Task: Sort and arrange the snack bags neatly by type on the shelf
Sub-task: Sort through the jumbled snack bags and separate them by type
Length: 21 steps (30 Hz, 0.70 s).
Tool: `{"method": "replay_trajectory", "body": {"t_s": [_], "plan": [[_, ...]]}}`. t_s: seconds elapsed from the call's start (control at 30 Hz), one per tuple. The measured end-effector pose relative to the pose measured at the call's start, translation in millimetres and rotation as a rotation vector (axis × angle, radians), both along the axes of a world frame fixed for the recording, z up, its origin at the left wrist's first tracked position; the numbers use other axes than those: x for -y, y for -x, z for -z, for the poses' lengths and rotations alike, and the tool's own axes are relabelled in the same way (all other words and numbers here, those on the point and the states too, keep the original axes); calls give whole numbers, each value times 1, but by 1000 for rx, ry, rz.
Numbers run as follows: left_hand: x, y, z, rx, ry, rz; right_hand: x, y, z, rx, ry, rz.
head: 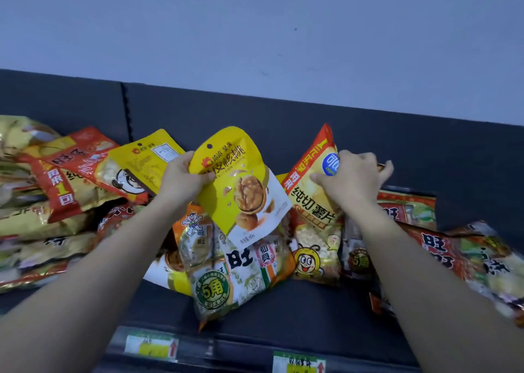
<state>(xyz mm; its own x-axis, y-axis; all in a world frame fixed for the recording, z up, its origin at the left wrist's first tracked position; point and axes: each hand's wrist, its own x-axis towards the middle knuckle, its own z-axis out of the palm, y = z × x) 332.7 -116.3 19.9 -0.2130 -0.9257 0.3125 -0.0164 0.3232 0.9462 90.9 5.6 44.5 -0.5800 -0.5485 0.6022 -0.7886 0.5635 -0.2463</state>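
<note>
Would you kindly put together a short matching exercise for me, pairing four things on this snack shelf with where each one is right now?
Things:
1. walnut bag, picture side showing
2. orange potato chip bag
3. green-and-white rice cracker bag
4. left price label

Places:
A. gripped by the right hand
B. on the front rail of the shelf
C. held up by the left hand
D. lying on the shelf between the forearms

Pairs: 1-C, 2-A, 3-D, 4-B.

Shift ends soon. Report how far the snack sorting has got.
Done: almost nothing; types lie mixed across the shelf. In hand: the left hand holds a yellow walnut bag, the right hand grips a potato chip bag. Left: grouping every heap, including the rice cracker bag in front.
</note>
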Motion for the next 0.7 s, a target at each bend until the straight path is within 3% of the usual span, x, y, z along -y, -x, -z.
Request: {"method": "replay_trajectory", "body": {"t_s": [0.1, 0.27, 0.7], "plan": [[-5, -15, -5, -94, 16, -83, 4, -18, -9, 69, 236, -53], [-5, -55, -11, -156, 26, -257, 25, -55, -16, 263, 384, -213], [5, -197, -16, -298, 45, -567, 106, -193, -12, 427, 465, -474]]}}
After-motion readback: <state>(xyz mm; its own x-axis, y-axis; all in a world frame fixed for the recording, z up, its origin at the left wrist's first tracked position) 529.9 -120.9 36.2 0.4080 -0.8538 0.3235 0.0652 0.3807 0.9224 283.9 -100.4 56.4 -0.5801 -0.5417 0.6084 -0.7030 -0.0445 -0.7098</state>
